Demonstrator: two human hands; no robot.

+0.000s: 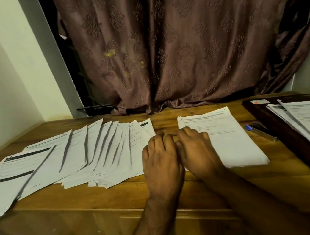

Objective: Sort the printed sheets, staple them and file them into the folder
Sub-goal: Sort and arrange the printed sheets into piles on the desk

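Midway: sorting begun, stapling and filing pending.
Fanned sheets at nine o'clock; neat stack at two; left hand and right hand, fingers loosely curled, pinch nothing visible.

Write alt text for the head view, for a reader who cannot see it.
The left hand and right hand rest side by side on a wooden table, between fanned white printed sheets and a neat white paper stack. A blue-capped pen and dark folder lie at right.

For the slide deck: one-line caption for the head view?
Both hands rest between fanned sheets and a neat stack on the table.
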